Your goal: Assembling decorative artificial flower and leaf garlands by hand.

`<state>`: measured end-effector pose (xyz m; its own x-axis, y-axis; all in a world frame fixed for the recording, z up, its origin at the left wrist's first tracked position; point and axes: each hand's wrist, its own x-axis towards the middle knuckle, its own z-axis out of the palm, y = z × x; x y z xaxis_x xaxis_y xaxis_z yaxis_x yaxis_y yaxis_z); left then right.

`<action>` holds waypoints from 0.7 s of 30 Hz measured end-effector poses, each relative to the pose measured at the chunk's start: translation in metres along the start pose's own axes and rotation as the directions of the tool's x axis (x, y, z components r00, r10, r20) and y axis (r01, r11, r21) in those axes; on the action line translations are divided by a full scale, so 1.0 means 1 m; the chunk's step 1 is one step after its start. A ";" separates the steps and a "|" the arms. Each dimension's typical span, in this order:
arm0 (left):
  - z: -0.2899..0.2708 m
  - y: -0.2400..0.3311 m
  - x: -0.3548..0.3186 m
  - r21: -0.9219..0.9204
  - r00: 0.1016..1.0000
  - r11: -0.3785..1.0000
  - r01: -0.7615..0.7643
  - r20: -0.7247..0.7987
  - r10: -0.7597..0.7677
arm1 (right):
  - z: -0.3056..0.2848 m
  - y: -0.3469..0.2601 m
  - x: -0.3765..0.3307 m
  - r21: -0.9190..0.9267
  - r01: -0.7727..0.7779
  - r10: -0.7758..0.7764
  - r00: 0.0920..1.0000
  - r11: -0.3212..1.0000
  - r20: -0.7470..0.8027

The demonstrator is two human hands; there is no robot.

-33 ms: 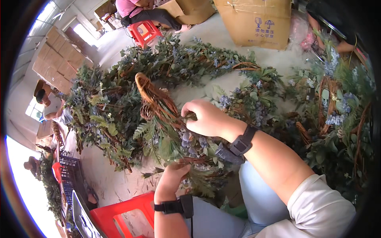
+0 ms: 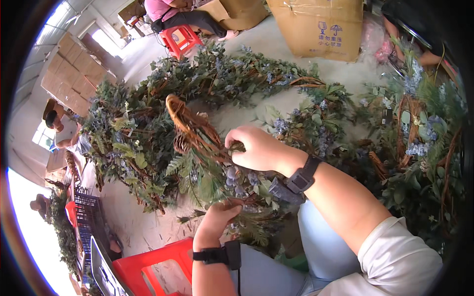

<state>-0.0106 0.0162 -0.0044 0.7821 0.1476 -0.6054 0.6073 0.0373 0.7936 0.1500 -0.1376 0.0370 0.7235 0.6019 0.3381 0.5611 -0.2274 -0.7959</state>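
Note:
Before me is a tilted twig wreath (image 2: pixel 190 126), its brown vines bare at the upper end. A pinecone (image 2: pixel 180 142), green fern leaves (image 2: pixel 190 178) and dusky blue berries (image 2: pixel 234 180) are on it. My right hand (image 2: pixel 254 148) is closed on its vine, with the fingertips curled under and partly hidden. Lower down, my left hand (image 2: pixel 217 219) pinches a thin brown stem (image 2: pixel 233 202) at the wreath's near side. Leaves partly cover where that stem joins.
A big heap of leafy wreaths (image 2: pixel 133 133) curves round the left and far side. More wreaths (image 2: pixel 412 133) are piled at right. A red stool (image 2: pixel 153 259) is near my left arm. A cardboard box (image 2: pixel 316 29) stands behind. Other people sit farther off.
The wreath's bare upper end has dipped slightly. My left hand has shifted a little to the right; my right hand stays almost still.

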 end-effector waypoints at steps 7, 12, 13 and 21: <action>0.010 -0.019 0.026 0.749 0.865 0.663 0.007 -0.336 0.372 | 0.001 0.021 0.014 0.677 -0.318 0.070 0.928 0.664 0.367; 0.019 -0.020 0.035 0.647 0.796 0.757 -0.087 -0.412 0.444 | 0.021 0.076 0.016 0.240 -0.313 0.220 0.912 0.919 0.347; 0.015 -0.025 0.039 0.647 0.795 0.758 -0.084 -0.415 0.442 | 0.030 0.072 0.014 0.035 -0.396 0.341 0.830 0.918 0.441; 0.000 -0.013 0.038 -0.071 0.832 0.990 -0.121 -0.552 0.062 | 0.069 0.056 0.007 0.330 -0.553 0.335 0.779 0.765 0.530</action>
<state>0.0117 0.0209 -0.0377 0.6113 0.6702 -0.4209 0.4966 0.0893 0.8634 0.1587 -0.0937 -0.0395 0.5381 0.7987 -0.2694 -0.1038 -0.2543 -0.9615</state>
